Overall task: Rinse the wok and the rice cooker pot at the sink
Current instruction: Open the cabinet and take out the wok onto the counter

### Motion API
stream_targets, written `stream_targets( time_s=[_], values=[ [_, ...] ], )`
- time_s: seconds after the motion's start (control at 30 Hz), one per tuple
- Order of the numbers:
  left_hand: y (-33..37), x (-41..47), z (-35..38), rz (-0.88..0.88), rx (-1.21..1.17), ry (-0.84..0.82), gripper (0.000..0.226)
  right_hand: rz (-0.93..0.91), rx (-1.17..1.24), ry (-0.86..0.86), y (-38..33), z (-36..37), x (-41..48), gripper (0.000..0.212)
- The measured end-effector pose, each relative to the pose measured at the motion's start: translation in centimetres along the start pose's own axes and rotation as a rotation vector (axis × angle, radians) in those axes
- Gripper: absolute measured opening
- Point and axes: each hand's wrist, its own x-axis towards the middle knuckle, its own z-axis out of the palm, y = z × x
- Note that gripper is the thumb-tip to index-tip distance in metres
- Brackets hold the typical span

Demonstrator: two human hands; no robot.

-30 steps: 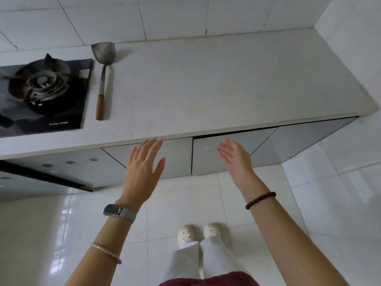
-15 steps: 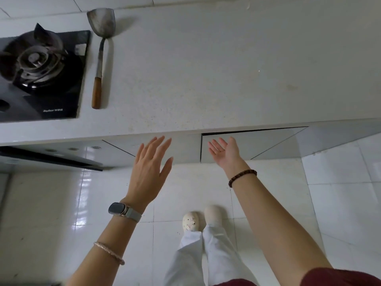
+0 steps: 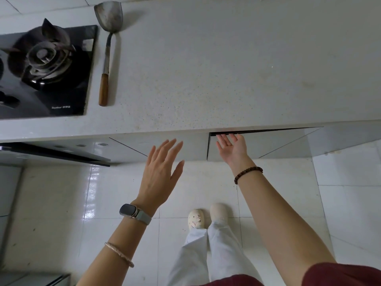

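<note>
Under the edge of the white speckled stone counter (image 3: 206,69), the right hand (image 3: 232,150) reaches up to a flat grey cupboard door (image 3: 268,145). Its palm faces up and its fingers are almost straight. The fingertips (image 3: 221,139) sit right at the top edge of the door, where a thin dark gap shows. I cannot tell if they hook over that edge. The hand holds nothing else. A dark bead bracelet (image 3: 248,174) is on that wrist.

The left hand (image 3: 161,170) hangs in the air to the left of that door, in front of the cupboard fronts. Its fingers are spread wide and straight, and it holds nothing. That arm wears a dark watch with a grey band (image 3: 134,213) and a thin pale bracelet (image 3: 119,254).

On the counter lies a metal spatula with a brown wooden handle (image 3: 107,54). Just to its left is a black glass gas stove with a dark iron ring (image 3: 45,69).

Down below, two cream shoes (image 3: 196,218) stand on shiny white floor tiles (image 3: 51,203).

The wok and the rice cooker pot do not show in this view, so I cannot tell where they are.
</note>
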Motion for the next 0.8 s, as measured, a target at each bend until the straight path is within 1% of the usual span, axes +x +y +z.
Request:
stream_targets(
  time_s=[0.2,0.27,0.43,0.53,0.7,0.8],
  values=[
    [0.4,-0.9,0.3,0.069,-0.009,-0.061,0.051,0.021,0.0,0.002,0.7,-4.1,-2.0,0.037],
    [0.9,-1.3,0.5,0.115,-0.01,-0.102,0.05,0.014,0.002,0.016,1.2,-6.1,-3.2,0.041],
    [2.3,-2.1,1.6,0.236,0.002,-0.189,0.053,-0.011,0.014,0.033,1.7,-12.1,-5.8,0.038],
    [3.6,-2.6,2.7,0.285,0.002,-0.221,0.05,-0.047,-0.047,0.038,1.2,-15.1,-7.4,0.039],
    [6.9,-3.6,4.1,0.357,-0.013,-0.266,0.055,-0.093,-0.139,0.124,-0.1,-18.9,-9.6,0.043],
    [9.2,-3.9,4.9,0.405,-0.02,-0.276,0.056,-0.092,-0.174,0.14,-1.5,-21.5,-11.3,0.045]
  ],
)
